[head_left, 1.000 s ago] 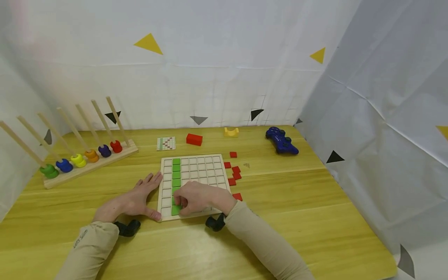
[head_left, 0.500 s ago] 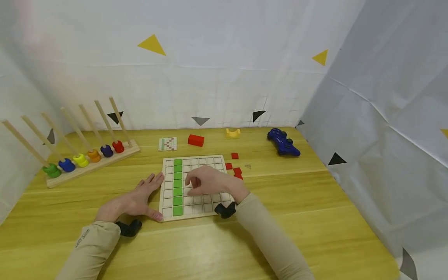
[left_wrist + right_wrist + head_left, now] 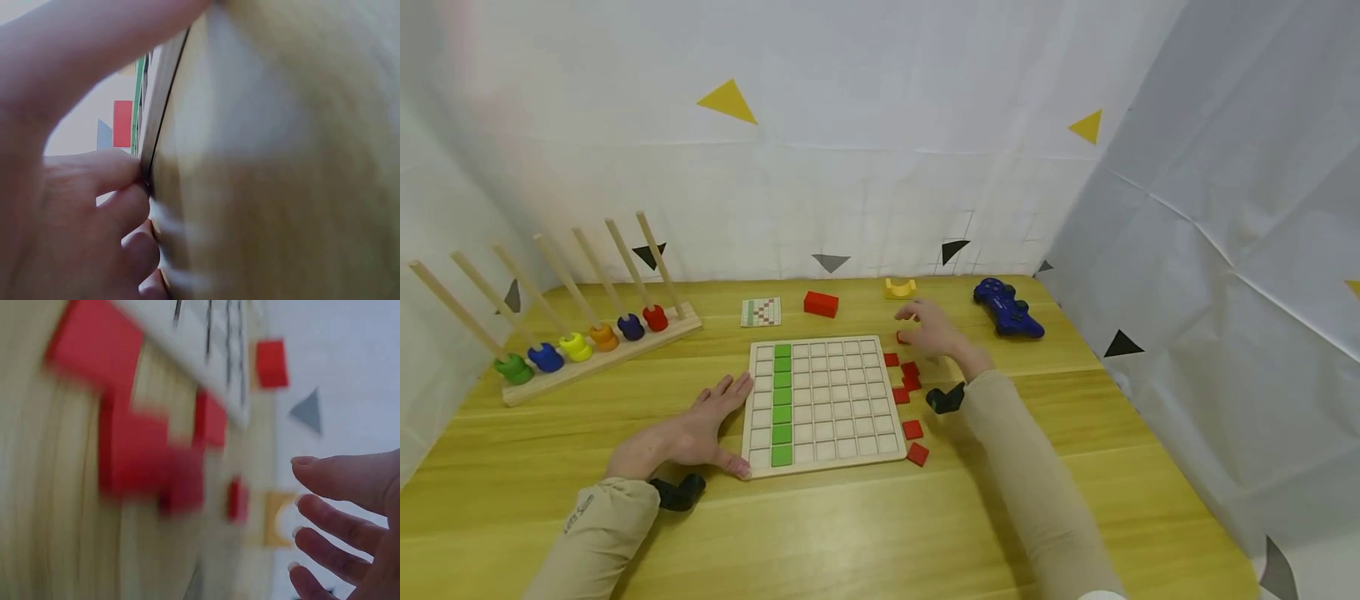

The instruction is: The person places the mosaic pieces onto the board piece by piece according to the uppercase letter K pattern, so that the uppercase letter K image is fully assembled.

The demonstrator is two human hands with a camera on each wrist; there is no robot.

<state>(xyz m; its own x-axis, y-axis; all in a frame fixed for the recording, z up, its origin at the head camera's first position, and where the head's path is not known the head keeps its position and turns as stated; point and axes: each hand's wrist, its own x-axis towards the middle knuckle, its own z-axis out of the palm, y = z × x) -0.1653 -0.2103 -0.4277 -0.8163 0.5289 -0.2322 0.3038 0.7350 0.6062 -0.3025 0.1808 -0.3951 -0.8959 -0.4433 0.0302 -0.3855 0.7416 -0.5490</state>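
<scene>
A wooden grid board (image 3: 823, 412) lies in the middle of the table in the head view. One of its columns, second from the left, is filled with green square tiles (image 3: 782, 397). My left hand (image 3: 688, 433) rests spread at the board's left edge, thumb and fingertips touching it. Along the right side lie several loose red square tiles (image 3: 917, 454). My right hand (image 3: 934, 332) hovers over the farthest of these, partly covering it. In the right wrist view its thumb and fingers (image 3: 340, 525) are extended and apart, with nothing between them; the red tiles (image 3: 140, 453) there are blurred.
A wooden rack with upright pegs (image 3: 602, 364) and coloured beads stands at the left. Along the back lie a patterned card (image 3: 762, 312), a red block (image 3: 821, 304), a yellow arch block (image 3: 900, 288) and a blue game controller (image 3: 1009, 308).
My right hand has left the green column and moved right and away, across the board to the red tiles. All the green tiles now show. My left hand stays at the board's edge.
</scene>
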